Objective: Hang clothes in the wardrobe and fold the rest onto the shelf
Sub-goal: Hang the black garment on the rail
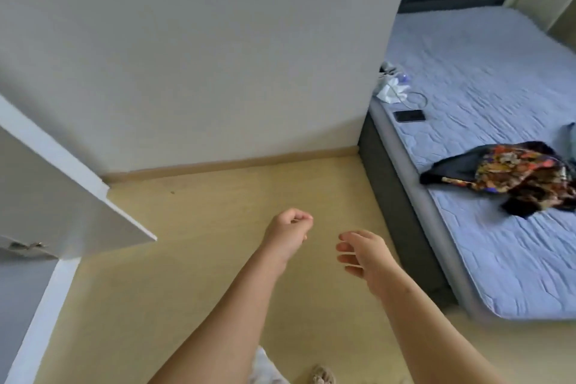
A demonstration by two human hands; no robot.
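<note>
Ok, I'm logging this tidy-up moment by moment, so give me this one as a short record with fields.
left hand: fingers curled, holding nothing, above the floor
right hand: fingers relaxed, holding nothing
patterned garment: crumpled on the mattress, near its edge, untouched
phone: dark, flat on the mattress, beyond the garment
white door: open, at the left
task state: garment not yet picked up

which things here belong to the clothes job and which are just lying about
Job: patterned garment on the bed; pale blue cloth beside it; open white door, likely the wardrobe's.
Lying about: phone, cable, crumpled white item, all on the bed.
</note>
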